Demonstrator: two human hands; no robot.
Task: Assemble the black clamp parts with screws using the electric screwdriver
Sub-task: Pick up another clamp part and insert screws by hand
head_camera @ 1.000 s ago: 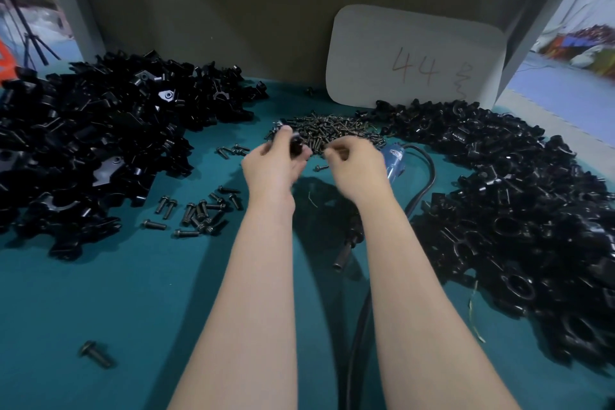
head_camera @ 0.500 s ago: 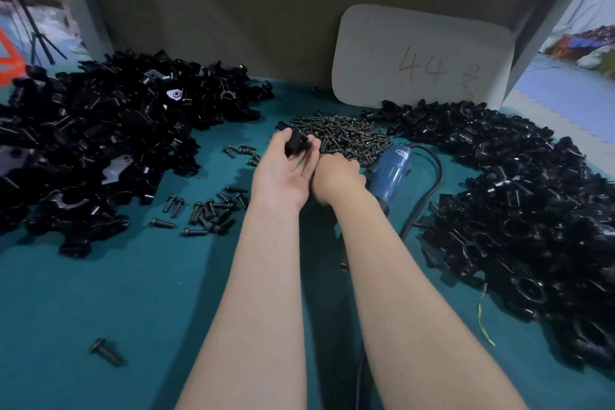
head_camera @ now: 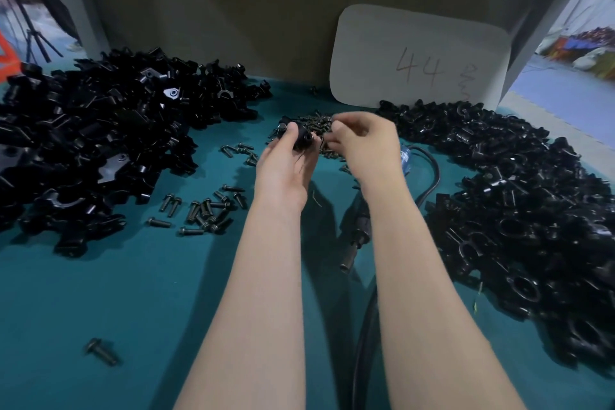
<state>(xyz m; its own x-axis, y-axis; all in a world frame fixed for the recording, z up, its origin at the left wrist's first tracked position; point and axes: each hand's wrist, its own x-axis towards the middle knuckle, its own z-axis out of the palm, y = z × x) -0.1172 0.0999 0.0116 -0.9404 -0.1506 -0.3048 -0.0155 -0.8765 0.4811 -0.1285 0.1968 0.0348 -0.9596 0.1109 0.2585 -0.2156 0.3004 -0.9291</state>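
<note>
My left hand (head_camera: pixel 286 163) grips a small black clamp part (head_camera: pixel 301 138) above the green table, its hole facing right. My right hand (head_camera: pixel 364 143) is level with it just to the right, fingers curled and pinching what looks like a small dark screw (head_camera: pixel 327 143) beside the part; motion blur hides detail. Behind both hands lies a heap of small screws (head_camera: pixel 312 121). The blue electric screwdriver (head_camera: pixel 357 230) lies on the table under my right forearm, its tip pointing toward me and its black cord (head_camera: pixel 429 176) looping right.
A large pile of black clamp parts (head_camera: pixel 100 143) fills the left side and another pile (head_camera: pixel 519 203) fills the right. Loose bolts (head_camera: pixel 203 213) lie left of my left arm, one single bolt (head_camera: pixel 101 351) near the front. A white board (head_camera: pixel 419 60) marked 44 leans on the back wall.
My right hand has lifted from the table near the screwdriver up to the clamp part. My left hand stays holding the part, which now faces the right hand.
</note>
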